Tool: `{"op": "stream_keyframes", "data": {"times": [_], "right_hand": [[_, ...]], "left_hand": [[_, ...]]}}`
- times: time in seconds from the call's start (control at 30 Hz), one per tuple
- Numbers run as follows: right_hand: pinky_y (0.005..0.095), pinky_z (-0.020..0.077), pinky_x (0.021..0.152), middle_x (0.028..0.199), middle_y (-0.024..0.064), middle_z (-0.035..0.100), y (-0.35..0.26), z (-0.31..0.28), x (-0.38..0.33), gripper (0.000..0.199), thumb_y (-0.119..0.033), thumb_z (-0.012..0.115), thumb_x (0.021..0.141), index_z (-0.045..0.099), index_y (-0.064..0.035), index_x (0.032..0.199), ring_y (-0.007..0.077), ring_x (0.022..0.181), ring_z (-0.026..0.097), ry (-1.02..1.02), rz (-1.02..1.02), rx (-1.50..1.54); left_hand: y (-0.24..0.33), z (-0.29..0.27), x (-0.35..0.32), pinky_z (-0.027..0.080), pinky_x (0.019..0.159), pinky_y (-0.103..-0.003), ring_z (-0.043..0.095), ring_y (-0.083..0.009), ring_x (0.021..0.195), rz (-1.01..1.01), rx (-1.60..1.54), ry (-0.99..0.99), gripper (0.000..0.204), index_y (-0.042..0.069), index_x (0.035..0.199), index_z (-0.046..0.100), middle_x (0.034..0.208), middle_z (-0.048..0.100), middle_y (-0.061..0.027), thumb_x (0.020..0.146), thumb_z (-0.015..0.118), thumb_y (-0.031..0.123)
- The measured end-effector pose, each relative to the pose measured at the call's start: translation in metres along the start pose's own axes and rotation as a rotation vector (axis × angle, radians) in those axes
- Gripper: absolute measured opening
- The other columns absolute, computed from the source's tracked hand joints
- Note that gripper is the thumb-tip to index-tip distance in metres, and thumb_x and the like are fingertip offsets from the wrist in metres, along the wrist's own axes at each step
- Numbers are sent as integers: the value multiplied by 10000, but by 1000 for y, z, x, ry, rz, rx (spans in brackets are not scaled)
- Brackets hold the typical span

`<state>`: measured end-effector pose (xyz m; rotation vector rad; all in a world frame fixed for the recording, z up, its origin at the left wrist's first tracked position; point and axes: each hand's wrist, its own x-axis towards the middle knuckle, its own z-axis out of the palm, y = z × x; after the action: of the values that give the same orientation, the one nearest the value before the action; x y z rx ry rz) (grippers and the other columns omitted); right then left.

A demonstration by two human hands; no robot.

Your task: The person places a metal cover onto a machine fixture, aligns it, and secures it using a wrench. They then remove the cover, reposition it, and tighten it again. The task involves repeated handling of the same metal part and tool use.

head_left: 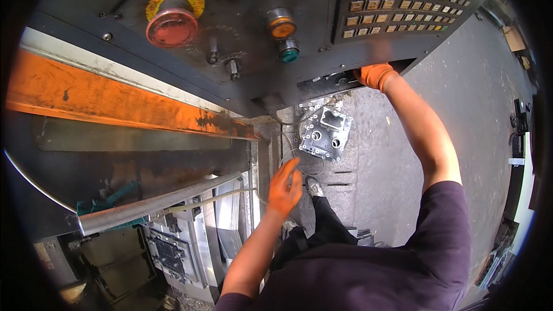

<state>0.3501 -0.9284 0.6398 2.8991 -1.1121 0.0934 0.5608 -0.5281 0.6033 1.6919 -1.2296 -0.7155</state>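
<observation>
My right hand (pixel 375 76), in an orange glove, reaches to the dark opening (pixel 328 83) along the lower edge of a machine control panel (pixel 242 40). Its fingers go in at the opening's right end and are hidden, so what they touch does not show. My left hand (pixel 284 187), gloved in orange too, hangs in the air in front of me with its fingers stretched out and nothing in them. Below and beyond it a grey cast metal housing (pixel 325 132) with round holes lies on the floor.
The panel carries a red mushroom button (pixel 171 27), an orange button (pixel 281 25), a green button (pixel 289 53) and a keypad (pixel 397 3). An orange beam (pixel 115 98) runs along the left. Below it are a pale hose (pixel 213 197) and a metal fixture (pixel 173 253).
</observation>
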Motion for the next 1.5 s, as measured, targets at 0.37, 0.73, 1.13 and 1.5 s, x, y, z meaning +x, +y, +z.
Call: {"op": "stream_keyframes", "data": {"times": [0.37, 0.73, 1.13, 1.5], "right_hand": [[461, 525, 789, 898, 175, 717, -52, -62, -14, 297, -315, 719, 831, 701, -48, 959, 387, 859, 678, -167, 103, 352], [428, 544, 740, 811, 205, 716, -41, -65, -68, 338, -332, 666, 885, 725, -22, 1007, 362, 766, 698, -257, 449, 481], [295, 498, 662, 744, 30, 689, -118, -19, -243, 265, -289, 714, 947, 761, -64, 1080, 95, 711, 608, -13, 1076, 1140], [459, 486, 1040, 996, 121, 630, -365, -53, -218, 309, -184, 607, 977, 625, -2, 1226, 252, 973, 613, 443, 258, 2396]], "left_hand": [[50, 93, 175, 528, 838, -309, 672, -216, 1038, -360, -1185, -240, 642, 57, 1417, 511, 1214, 678, -105, 849, 768, 209], [58, 124, 213, 519, 656, -302, 693, -205, 765, -416, -974, 28, 170, 42, 1026, 680, 973, 725, -121, 935, 628, 176], [85, 95, 208, 462, 1070, -395, 599, -390, 1257, -414, 142, -190, 497, 40, 1395, 562, 1316, 648, -250, 1009, 515, 350], [-20, -51, -112, 499, 939, -350, 630, -191, 1123, -856, -1361, -215, 706, 97, 1492, 461, 1339, 609, -47, 1013, 537, 610]]}}
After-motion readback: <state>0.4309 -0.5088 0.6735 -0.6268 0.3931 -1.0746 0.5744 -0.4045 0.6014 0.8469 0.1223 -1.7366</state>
